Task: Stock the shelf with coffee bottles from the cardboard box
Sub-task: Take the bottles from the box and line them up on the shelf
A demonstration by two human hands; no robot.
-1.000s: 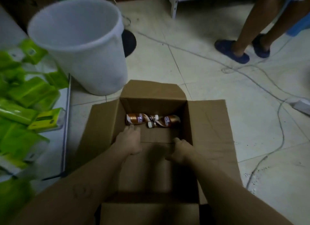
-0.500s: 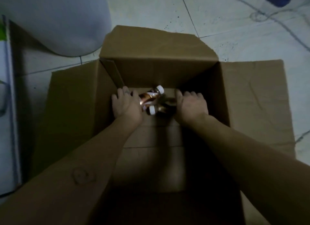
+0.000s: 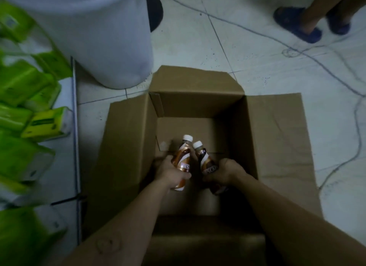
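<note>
An open cardboard box [image 3: 277, 138] stands on the tiled floor with its flaps spread out. Both my hands are inside it. My left hand [image 3: 170, 172] grips a light brown coffee bottle [image 3: 182, 156] with a white cap, held tilted with the cap pointing away from me. My right hand [image 3: 225, 171] grips a darker brown coffee bottle [image 3: 206, 158], also white-capped and tilted the same way. The two bottles are side by side, almost touching. The rest of the box floor that I can see holds no other bottles.
A large white bucket [image 3: 95, 33] stands just beyond the box's left corner. On the left, a low white shelf [image 3: 68, 166] carries several green tissue packs [image 3: 25, 83]. Another person's feet in blue slippers [image 3: 297, 23] stand at the far right. Cables [image 3: 356, 111] trail across the floor.
My hands reached the two bottles lying at the far end of the box, closed on one each, and lifted them toward me, caps now pointing away.
</note>
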